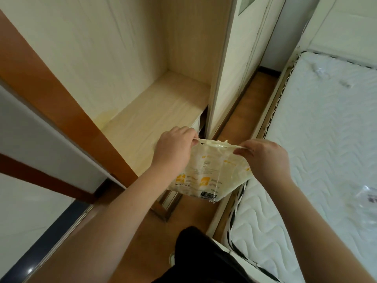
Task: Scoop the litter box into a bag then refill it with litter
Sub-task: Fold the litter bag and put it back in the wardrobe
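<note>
You are standing in a narrow gap on an orange-brown wooden floor (240, 117), with an open pale-wood wardrobe compartment (130, 64) ahead and to your left and a bare quilted white mattress (318, 139) along your right. The wardrobe's bottom shelf (155, 107) shows pale grain with a faint yellowish stain near its left edge. A reddish-brown door frame (51, 92) runs diagonally down the left side, and beyond it lies a glossy white tiled floor (30, 211) with a dark strip at its edge. A tall white panel (234, 64) stands between the wardrobe compartment and the gap beside the bed.

Between your hands, held up over the floor in front of the wardrobe's lower edge, is the cream litter bag (212, 172) with yellow printed patches and small text too blurred to read. It hangs slack, and a loose thread dangles from its lower right corner. Your left hand (173, 148) pinches the left end of the bag's top strip with curled fingers; your right hand (265, 156) pinches the right end the same way, so the top edge is stretched taut between them.

On the mattress, a crumpled clear plastic piece (369, 197) lies at the right edge of view, and another small clear scrap (320, 71) sits near the head end. Your dark trouser leg (200, 258) fills the bottom centre.
</note>
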Demonstrator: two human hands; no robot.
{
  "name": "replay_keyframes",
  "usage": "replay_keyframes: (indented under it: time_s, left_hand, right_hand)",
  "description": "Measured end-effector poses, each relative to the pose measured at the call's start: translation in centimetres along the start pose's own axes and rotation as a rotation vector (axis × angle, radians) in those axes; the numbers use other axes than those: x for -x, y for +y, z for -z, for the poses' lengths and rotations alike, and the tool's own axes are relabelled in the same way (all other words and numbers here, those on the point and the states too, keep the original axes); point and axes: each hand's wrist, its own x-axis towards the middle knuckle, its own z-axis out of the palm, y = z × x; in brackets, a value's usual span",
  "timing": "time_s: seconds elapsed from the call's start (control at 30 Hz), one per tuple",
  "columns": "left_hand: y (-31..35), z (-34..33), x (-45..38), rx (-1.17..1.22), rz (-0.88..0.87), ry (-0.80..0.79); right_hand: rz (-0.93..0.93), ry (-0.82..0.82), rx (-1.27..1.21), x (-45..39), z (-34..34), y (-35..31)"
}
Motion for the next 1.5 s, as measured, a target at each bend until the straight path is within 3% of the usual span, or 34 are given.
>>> replay_keyframes:
  time_s: [0.23, 0.5, 0.77, 1.07, 1.2, 1.5]
  left_hand:
    - [-2.5, -1.3, -6.0, -0.055, 0.017, 0.138]
    - [-7.4, -5.7, -14.0, -0.014, 0.167, 0.12]
    - [-15.1, -8.7, -24.0, 0.032, 0.125, -0.176]
    - [-23.3, -8.8, -33.6, -0.019, 0.109, -0.15]
    - [-26.9, -8.1, -37.5, -0.034, 0.052, -0.162]
    - [-33.4, -6.4, -44.8, -0.116, -0.079, -0.229]
  right_hand:
    - [-0.003, 0.024, 0.021, -6.5, -1.6, 0.3]
    - [0.088, -0.095, -0.017, -15.9, -7.4, 3.4]
    - [0.195, -0.305, -0.083, -24.6, -13.6, 6.0]
    - [0.182, -0.31, -0.059, -36.4, -18.6, 4.8]
    - [0.131, -0.437, 0.007, -41.4, -20.2, 3.5]
    - [0.08, -0.479, 0.027, -48.9, -24.4, 1.2]
